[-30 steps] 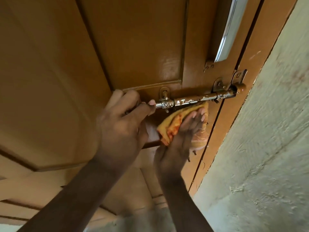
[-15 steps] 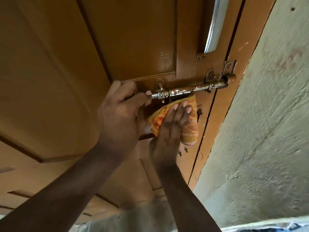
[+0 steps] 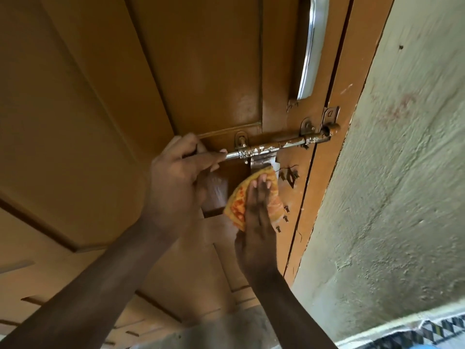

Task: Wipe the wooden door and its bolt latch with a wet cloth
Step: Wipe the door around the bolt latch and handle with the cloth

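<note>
Step in hand: wiping the door face just below the bolt latch [image 3: 276, 146]. Right hand [image 3: 256, 222] presses the orange wet cloth [image 3: 236, 206] flat on the wooden door [image 3: 201, 71], fingers straight. Left hand [image 3: 176, 180] is curled round the bolt's handle end, left of the cloth. Next move, likely: cloth goes up onto the paint-flecked bolt rod; left hand should steady it.
</note>
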The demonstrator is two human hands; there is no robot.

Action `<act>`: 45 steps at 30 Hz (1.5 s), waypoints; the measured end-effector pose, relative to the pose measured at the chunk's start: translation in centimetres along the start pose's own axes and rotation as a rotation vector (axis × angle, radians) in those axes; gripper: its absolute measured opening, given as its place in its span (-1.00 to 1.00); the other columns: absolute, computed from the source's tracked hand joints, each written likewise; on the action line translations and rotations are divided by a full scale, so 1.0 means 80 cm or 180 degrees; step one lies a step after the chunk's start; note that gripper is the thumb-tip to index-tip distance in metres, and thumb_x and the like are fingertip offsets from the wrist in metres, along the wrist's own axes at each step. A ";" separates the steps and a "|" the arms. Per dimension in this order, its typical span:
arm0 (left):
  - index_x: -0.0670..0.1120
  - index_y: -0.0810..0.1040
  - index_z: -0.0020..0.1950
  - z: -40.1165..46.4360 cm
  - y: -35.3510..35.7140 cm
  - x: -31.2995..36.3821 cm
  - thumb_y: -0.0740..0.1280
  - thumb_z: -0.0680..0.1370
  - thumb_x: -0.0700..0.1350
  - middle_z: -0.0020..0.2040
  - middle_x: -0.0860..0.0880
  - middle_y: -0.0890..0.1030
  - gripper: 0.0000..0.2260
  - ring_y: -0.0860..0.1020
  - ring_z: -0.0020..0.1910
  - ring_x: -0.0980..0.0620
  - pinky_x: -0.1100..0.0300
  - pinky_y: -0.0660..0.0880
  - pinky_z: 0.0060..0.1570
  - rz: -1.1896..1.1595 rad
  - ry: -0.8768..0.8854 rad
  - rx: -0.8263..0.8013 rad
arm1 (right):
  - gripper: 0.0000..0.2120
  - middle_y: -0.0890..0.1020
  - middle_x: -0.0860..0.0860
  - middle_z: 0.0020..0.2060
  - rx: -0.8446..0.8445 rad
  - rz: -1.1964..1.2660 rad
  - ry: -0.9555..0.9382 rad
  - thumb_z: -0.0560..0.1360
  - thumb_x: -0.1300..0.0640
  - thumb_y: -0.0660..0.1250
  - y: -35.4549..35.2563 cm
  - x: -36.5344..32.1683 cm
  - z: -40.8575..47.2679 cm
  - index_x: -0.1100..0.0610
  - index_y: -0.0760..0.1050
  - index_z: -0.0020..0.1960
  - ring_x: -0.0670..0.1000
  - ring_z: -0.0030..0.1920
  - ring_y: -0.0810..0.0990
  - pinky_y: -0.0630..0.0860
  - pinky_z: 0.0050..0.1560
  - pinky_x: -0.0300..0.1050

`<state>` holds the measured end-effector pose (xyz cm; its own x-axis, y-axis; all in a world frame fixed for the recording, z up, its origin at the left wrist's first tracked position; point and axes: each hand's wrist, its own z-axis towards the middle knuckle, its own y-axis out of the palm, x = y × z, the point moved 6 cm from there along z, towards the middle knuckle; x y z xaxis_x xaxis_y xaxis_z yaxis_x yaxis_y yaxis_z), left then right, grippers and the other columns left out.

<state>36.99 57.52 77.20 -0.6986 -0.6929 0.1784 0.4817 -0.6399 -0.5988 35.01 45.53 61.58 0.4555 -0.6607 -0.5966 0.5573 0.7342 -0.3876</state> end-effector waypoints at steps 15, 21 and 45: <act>-0.25 0.75 -0.04 0.008 0.003 -0.004 0.53 0.45 -0.40 -0.16 -0.15 0.62 -0.87 0.58 -0.19 -0.16 -0.03 0.58 -0.32 0.0275 -0.0228 -0.0248 | -0.31 0.28 0.20 0.57 -0.0048 -0.1088 -0.0557 0.53 0.27 0.34 -0.062 -0.044 0.093 0.22 0.11 0.58 0.17 0.61 0.07 0.57 0.29 0.17; -0.24 0.76 -0.12 0.010 0.004 -0.004 0.59 0.41 -0.39 -0.24 -0.12 0.58 -0.88 0.54 -0.29 -0.10 0.20 0.39 -0.30 0.0276 -0.0358 -0.0140 | -0.24 0.18 0.13 0.62 0.0422 -0.1183 0.0361 0.52 0.38 0.31 -0.094 -0.012 0.105 0.14 0.06 0.62 0.25 0.61 0.02 0.64 0.04 0.09; -0.17 0.74 -0.17 0.010 0.004 0.000 0.50 0.42 -0.44 -0.24 -0.01 0.57 -0.82 0.53 -0.29 0.00 0.24 0.37 -0.31 -0.0050 -0.1048 -0.0134 | -0.13 0.16 0.10 0.63 -0.0176 -0.1707 0.0451 0.39 0.54 0.28 -0.115 -0.017 0.087 0.15 0.15 0.62 0.26 0.62 0.02 0.67 -0.10 0.27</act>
<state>37.54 57.05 77.64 -0.4939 -0.7577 0.4265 0.4453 -0.6417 -0.6245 34.08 38.62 70.86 0.0182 -0.9194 -0.3929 0.6464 0.3106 -0.6969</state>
